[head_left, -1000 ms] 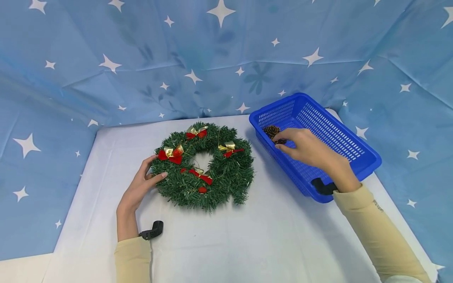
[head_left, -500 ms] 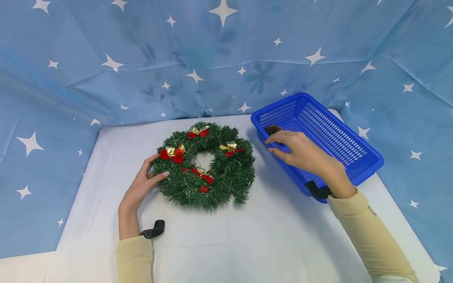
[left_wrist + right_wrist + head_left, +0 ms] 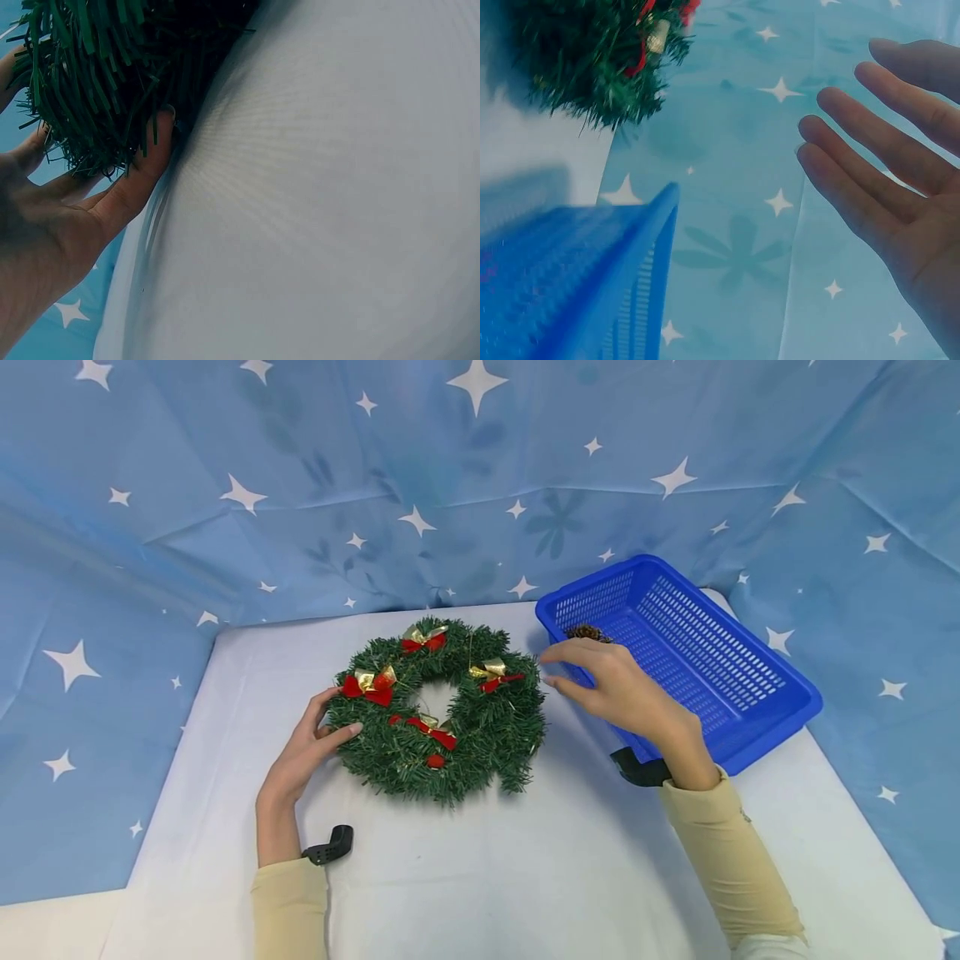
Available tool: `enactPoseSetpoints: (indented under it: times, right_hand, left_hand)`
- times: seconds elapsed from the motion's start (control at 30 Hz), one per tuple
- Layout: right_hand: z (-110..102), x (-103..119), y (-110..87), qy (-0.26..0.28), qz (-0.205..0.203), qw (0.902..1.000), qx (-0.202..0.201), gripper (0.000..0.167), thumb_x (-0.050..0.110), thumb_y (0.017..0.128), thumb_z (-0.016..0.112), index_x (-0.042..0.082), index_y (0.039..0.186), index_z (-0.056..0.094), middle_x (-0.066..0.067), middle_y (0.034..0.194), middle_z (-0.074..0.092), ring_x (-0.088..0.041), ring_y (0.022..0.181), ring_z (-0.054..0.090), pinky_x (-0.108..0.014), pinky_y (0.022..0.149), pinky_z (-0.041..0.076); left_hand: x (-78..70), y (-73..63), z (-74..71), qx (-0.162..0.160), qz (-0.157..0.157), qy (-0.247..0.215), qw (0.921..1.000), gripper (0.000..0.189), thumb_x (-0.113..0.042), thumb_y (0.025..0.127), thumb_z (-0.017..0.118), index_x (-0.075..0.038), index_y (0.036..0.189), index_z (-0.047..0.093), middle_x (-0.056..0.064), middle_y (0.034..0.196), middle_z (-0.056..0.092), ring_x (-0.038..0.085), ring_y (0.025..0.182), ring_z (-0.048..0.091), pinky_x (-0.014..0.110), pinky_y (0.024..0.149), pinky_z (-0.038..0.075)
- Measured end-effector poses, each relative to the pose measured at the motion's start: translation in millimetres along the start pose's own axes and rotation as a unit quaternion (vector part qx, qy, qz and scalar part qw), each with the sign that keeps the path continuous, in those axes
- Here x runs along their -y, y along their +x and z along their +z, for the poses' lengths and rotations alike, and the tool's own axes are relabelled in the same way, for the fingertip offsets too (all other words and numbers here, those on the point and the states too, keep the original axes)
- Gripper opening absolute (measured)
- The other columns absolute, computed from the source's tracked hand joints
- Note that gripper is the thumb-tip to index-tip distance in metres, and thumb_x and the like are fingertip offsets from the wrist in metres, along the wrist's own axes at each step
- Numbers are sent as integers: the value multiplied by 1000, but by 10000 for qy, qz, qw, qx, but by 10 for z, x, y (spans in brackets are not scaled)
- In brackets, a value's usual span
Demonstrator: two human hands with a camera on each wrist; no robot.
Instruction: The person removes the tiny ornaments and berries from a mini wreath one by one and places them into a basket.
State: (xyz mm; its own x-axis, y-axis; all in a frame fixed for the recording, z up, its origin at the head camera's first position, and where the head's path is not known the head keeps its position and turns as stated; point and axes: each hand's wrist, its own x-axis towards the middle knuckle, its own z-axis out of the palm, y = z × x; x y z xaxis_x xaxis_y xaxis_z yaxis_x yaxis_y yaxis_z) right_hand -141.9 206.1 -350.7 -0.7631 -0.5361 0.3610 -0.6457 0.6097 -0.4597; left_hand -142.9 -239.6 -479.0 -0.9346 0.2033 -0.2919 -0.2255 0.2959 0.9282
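A green wreath (image 3: 510, 739) lies on the white-covered table, with several red and gold bows (image 3: 367, 687) around its ring. My left hand (image 3: 300, 760) grips the wreath's left edge, thumb on the near side. In the left wrist view, the thumb (image 3: 142, 176) and fingers stand on both sides of the wreath's needles (image 3: 97, 82). My right hand (image 3: 626, 689) hangs between the wreath's right edge and the blue basket (image 3: 810, 702). Its fingers are extended with nothing in them, as the right wrist view of the hand (image 3: 922, 184) shows. A brown pine cone (image 3: 588, 632) sits in the basket's left corner, partly hidden by this hand.
The basket stands at a slant on the right of the table (image 3: 480, 868), its rim right below my right forearm. A blue cloth with white stars (image 3: 300, 552) hangs behind and at both sides.
My right hand has come away from the pine cone in the basket and moved left towards the wreath, fingers spreading apart. The left hand keeps its grip on the wreath.
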Motion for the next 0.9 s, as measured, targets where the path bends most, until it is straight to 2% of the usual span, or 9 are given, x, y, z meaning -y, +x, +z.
enactPoseSetpoints:
  times: [0.17,0.3,0.4,0.5,0.63,0.9]
  right_hand:
    - [81,24,13,114,-112,9996,-228,28,2,93,74,5,122,73,-10,117,75,-17,85,66,-35,70,52]
    - [142,64,40,145,-68,9995,-274,31,5,92,77,5,122,73,-11,117,75,-15,83,62,-36,73,52]
    - [196,108,69,208,18,9996,-171,34,7,92,78,4,125,72,-12,120,74,-17,78,61,-39,76,52]
    - [255,149,103,319,59,9994,-75,38,8,92,78,4,128,70,-14,123,73,-22,86,67,-42,80,55]
    - [337,195,151,550,-115,9984,-43,41,8,92,78,4,132,68,-13,126,71,-29,113,69,-47,90,57]
    - [485,266,199,706,-507,9961,-175,40,5,90,80,4,128,69,-11,122,73,-24,108,70,-41,89,58]
  left_hand:
    - [-14,19,4,-15,34,5,10000,89,-42,98,70,-39,165,11,7,173,-8,45,155,19,64,113,33]
    - [-21,28,10,-9,73,-6,10000,89,-41,98,70,-38,165,12,7,174,-7,43,154,23,58,109,36]
    - [-14,17,11,-14,52,-11,10000,89,-40,99,71,-37,166,11,8,174,-7,45,155,19,63,113,34]
    - [-3,7,11,-17,29,-31,10000,89,-40,98,71,-37,165,12,8,173,-8,47,156,15,67,116,29]
    - [5,6,12,-26,37,-41,10000,89,-40,98,71,-38,165,13,8,173,-8,46,156,16,68,116,28]
    - [0,-1,11,-53,2,-26,10000,89,-41,98,71,-38,165,13,7,173,-8,47,156,14,70,117,26]
